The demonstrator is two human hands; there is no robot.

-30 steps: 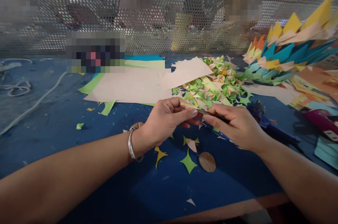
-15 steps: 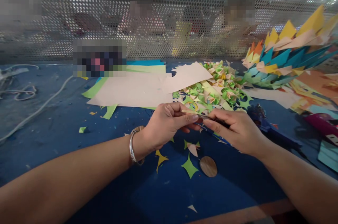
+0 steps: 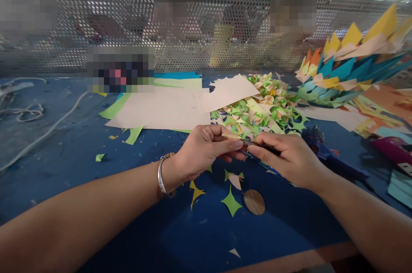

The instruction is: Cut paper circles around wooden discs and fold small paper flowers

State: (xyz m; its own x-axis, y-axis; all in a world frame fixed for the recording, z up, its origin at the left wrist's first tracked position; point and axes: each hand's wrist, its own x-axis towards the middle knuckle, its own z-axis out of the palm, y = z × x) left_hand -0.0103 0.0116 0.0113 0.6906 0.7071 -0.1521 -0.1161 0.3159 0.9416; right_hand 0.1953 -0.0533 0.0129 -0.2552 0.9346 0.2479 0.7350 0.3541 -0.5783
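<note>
My left hand (image 3: 209, 148), a silver bangle at its wrist, pinches a small pale yellow piece of paper (image 3: 230, 136) between thumb and fingers. My right hand (image 3: 283, 157) is closed around a slim dark tool (image 3: 249, 141), whose tip reaches the paper at my left fingertips; its kind is unclear. A thin blue rod (image 3: 262, 164) shows below the right fingers, partly hidden. On the blue table (image 3: 199, 238) under the hands lie a green star-shaped scrap (image 3: 231, 202), a yellow scrap (image 3: 195, 193) and a brown oval disc (image 3: 254, 202).
Large pale sheets (image 3: 161, 107) lie beyond the hands, beside a heap of folded green and pink paper pieces (image 3: 270, 101). A layered spiky paper form (image 3: 350, 67) stands at right, near a dark blue glue gun (image 3: 334, 159). A white cord (image 3: 48, 129) crosses the left; perforated mesh (image 3: 193, 50) closes the back.
Both hands stay almost in place, holding the paper and the dark tool together. The view has shifted very slightly.
</note>
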